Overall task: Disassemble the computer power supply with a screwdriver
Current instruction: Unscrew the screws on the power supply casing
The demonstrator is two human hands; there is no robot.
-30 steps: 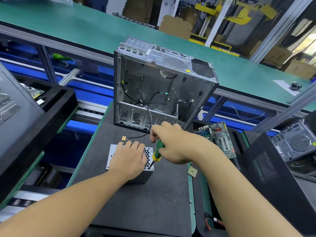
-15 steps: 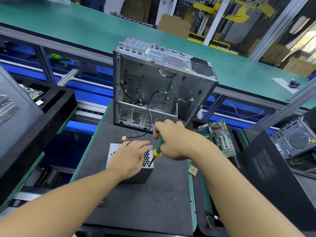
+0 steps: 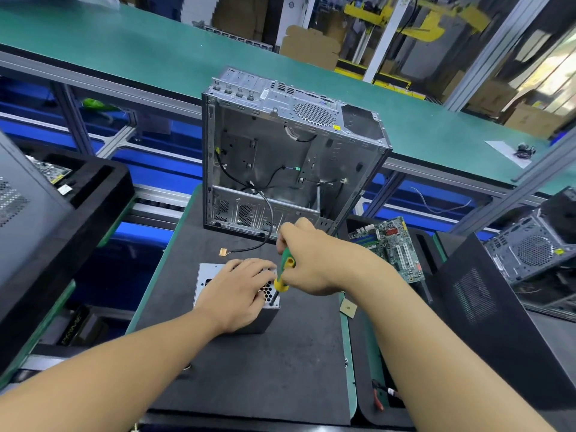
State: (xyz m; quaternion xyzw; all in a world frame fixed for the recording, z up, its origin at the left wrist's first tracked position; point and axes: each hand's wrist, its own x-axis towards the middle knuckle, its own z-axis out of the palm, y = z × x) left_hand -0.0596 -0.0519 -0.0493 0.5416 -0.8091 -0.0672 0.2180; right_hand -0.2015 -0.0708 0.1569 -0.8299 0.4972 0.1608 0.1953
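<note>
We see the power supply lying on the dark mat of the surface, its perforated metal face turned up, just in front of the open computer case. Our left hand lies flat on top of it, fingers straight and slightly spread, pressing down and covering most of that face; only the left edge and a patch of honeycomb grille show beside it. Our right hand is curled round the green and yellow handle of the screwdriver, which leans a little. Its dark shaft runs down to the near right corner of the power supply, right beside the left fingertips. We cannot tell whether the tip sits in a screw.

Between the power supply and the case a black cable loops out of the case and ends in a small gold-coloured connector on the mat, close to the left hand. The case stands upright, its open side facing us. To the right, a green circuit board rests in a black tray, with a dark panel and another case further right. A small tan square lies near the right forearm, and red-handled pliers lie lower down. A black tray sits on the left, and a green conveyor belt runs behind.
</note>
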